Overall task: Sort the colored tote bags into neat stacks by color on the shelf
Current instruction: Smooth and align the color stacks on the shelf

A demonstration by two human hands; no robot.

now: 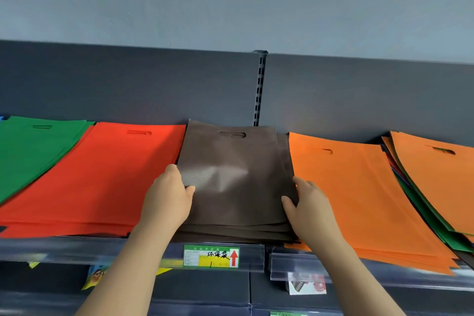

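Two-handed on the brown stack (230,174), mid-shelf (77,249), between the red stack (102,174) and the orange stack (359,187), just above the handwritten price label (211,256). Left hand (169,195) curled round the left edge, thumb laid on the uppermost bag. Right hand (310,202) pinching the right edge likewise, thumb on top, fingers along the side. Squaring up, by the look of it, rather than lifting. Thin non-woven fabric, judging by the crease and soft sheen across the top sheet: light, floppy, likely to slide sheet on sheet and to fan out, as along the front edges. Best taken at both long sides, low down and well clear of the cut-out handle, gripping the whole thickness to keep single bags from slipping away. Further left, green stack (33,146), seemingly settled. At far right, mixed pile (436,174), orange over green and darker colours, not yet sorted.
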